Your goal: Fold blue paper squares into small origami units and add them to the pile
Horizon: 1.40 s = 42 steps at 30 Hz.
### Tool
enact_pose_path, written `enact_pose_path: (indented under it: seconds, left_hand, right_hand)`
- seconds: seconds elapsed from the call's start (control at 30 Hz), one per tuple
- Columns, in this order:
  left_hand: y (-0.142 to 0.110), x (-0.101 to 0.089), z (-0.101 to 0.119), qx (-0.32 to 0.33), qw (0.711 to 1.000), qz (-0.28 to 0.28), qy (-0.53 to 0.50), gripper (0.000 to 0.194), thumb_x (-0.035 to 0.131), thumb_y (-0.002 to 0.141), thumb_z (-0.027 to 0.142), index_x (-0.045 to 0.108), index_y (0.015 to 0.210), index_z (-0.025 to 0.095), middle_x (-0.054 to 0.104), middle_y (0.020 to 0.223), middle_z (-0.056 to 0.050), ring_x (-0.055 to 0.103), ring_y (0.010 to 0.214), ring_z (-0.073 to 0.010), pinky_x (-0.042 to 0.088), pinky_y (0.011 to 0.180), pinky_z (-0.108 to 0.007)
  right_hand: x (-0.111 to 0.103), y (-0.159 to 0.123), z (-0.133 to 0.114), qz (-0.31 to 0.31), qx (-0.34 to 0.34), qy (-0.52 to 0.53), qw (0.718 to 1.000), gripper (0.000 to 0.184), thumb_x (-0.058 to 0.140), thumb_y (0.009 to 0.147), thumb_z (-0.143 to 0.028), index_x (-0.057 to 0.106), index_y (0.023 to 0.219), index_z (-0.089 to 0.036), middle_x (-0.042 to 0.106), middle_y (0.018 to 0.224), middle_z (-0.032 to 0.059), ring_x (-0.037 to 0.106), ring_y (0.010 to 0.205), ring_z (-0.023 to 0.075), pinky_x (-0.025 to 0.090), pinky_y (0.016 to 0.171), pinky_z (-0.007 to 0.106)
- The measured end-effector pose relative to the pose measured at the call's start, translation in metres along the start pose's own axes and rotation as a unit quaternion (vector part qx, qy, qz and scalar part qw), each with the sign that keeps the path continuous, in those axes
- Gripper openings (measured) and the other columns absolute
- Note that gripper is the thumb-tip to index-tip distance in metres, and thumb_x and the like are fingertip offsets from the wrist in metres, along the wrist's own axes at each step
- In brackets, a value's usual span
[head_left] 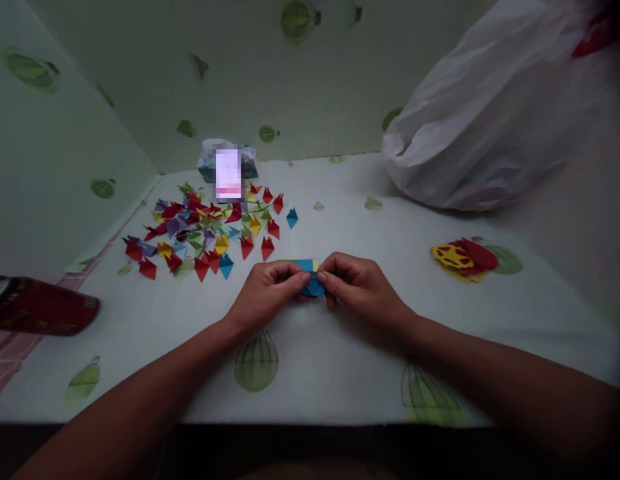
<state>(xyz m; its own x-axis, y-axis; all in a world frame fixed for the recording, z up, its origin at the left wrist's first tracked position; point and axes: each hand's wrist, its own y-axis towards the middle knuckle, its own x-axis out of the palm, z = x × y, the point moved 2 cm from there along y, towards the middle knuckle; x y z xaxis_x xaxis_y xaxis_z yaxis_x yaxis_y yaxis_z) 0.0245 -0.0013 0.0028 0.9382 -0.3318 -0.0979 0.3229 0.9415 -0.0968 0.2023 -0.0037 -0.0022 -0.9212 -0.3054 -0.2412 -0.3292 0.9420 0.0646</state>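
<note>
My left hand (267,288) and my right hand (357,283) meet at the middle of the cloth-covered surface, both pinching a small piece of blue paper (311,280) between thumbs and fingers. A yellow edge shows at the top of the blue paper. To the upper left lies a heap of several folded paper pieces (205,230) in red, yellow, blue, purple and green, apart from both hands.
A big white plastic bag (490,113) fills the back right. A red and yellow paper piece (463,259) lies to the right. A dark red object (40,308) sits at the left edge. A small packet (227,167) stands behind the heap. Walls close in left and back.
</note>
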Motion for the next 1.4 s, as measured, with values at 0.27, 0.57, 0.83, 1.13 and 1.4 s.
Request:
enact_pose_path:
  seconds: [0.27,0.57,0.83,1.13,1.4]
  left_hand:
    - [0.002,-0.004,0.001,0.024,0.999,-0.025,0.014,0.021,0.07,0.084,0.035,0.069,0.075,0.015,0.069,0.068,-0.001,0.064,0.063,-0.0118,0.051,0.064,-0.024]
    - [0.0,0.003,-0.003,-0.009,1.0,-0.029,0.002,0.029,0.074,0.08,0.041,0.064,0.072,0.015,0.063,0.063,0.0,0.057,0.059,-0.0114,0.044,0.059,-0.024]
    - [0.001,0.003,-0.002,0.006,0.999,-0.034,0.0,0.03,0.072,0.082,0.038,0.059,0.065,0.016,0.058,0.059,0.002,0.049,0.056,-0.0094,0.037,0.056,-0.023]
    - [0.003,0.0,-0.007,0.001,0.998,-0.068,0.001,0.033,0.071,0.083,0.043,0.06,0.066,0.017,0.062,0.06,0.001,0.055,0.054,-0.0099,0.042,0.054,-0.022]
    - [0.004,0.001,-0.01,-0.005,0.998,-0.054,-0.037,0.037,0.067,0.087,0.05,0.063,0.074,0.015,0.066,0.067,-0.001,0.061,0.056,-0.0103,0.049,0.057,-0.023]
  right_hand:
    - [0.001,-0.001,-0.001,-0.006,0.028,0.053,0.998,0.022,0.061,0.089,-0.035,0.059,0.074,-0.019,0.059,0.055,-0.0019,0.053,0.053,0.0122,0.04,0.056,0.027]
    - [0.001,-0.001,0.0,0.015,-0.002,0.019,1.0,0.023,0.061,0.09,-0.036,0.059,0.074,-0.02,0.06,0.054,-0.0023,0.053,0.052,0.0122,0.04,0.057,0.028]
    - [0.004,0.001,0.006,-0.044,0.053,0.131,0.989,0.033,0.066,0.089,-0.047,0.058,0.073,-0.019,0.061,0.056,-0.0026,0.055,0.052,0.0112,0.043,0.059,0.027]
    - [0.003,0.001,0.006,-0.044,0.059,0.1,0.992,0.035,0.066,0.088,-0.048,0.058,0.069,-0.02,0.059,0.052,-0.003,0.052,0.05,0.0114,0.041,0.057,0.027]
    - [0.003,0.001,0.004,-0.013,0.044,0.043,0.998,0.033,0.062,0.09,-0.044,0.057,0.067,-0.02,0.058,0.051,-0.0023,0.05,0.05,0.0118,0.039,0.056,0.027]
